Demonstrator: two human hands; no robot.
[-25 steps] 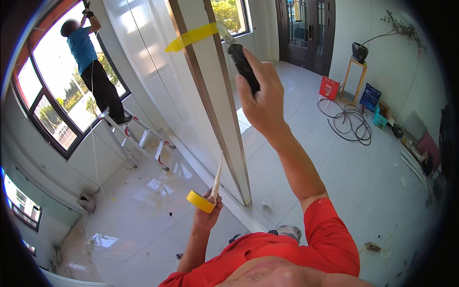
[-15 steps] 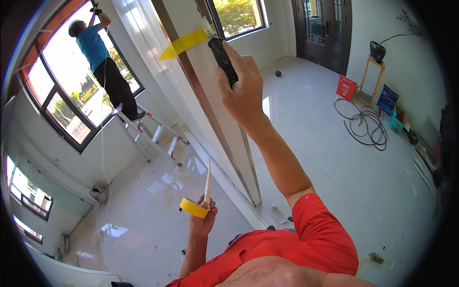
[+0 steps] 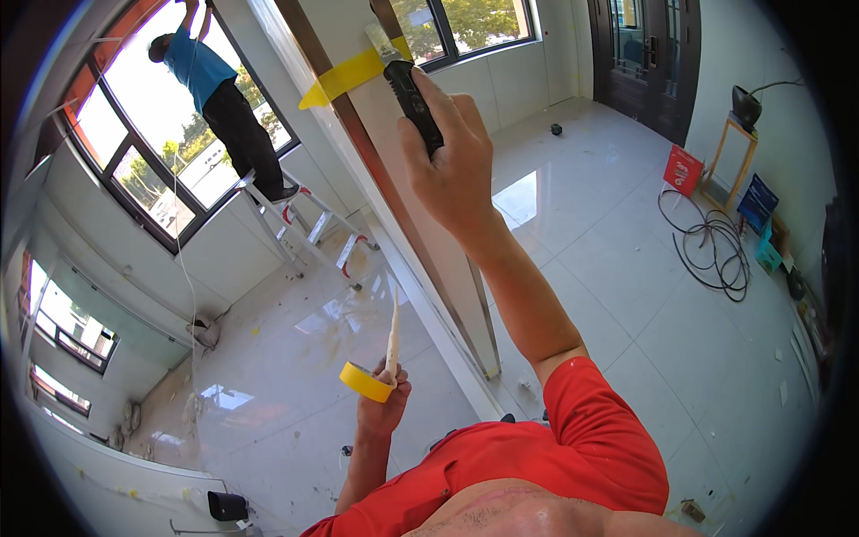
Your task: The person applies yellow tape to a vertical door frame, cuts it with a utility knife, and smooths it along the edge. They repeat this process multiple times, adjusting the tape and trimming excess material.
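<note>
My right hand [image 3: 455,174] is raised in front of the wall end [image 3: 383,134], closed round a black-handled scraper [image 3: 413,103]. Its pale, flat tip lies against or just before the white face, beside a strip of yellow tape [image 3: 344,79] that crosses the face and the brown edge trim. Lower down, my left hand [image 3: 383,412] grips a roll of yellow tape [image 3: 365,383] together with a long white tapered nozzle [image 3: 394,327] that points up. Most of the left fingers are hidden behind the roll.
A person in a blue shirt [image 3: 201,72] stands on a stepladder [image 3: 318,228] at the far left window. To the right lie a coiled dark hose [image 3: 711,255], a red box [image 3: 683,170] and a plant stand [image 3: 727,166]. A dark door [image 3: 644,54] closes the back.
The view has swung, so the room sits further right and lower. The scraper's tip now shows up and left of where it was, over the tape's right part. Both hands keep their holds.
</note>
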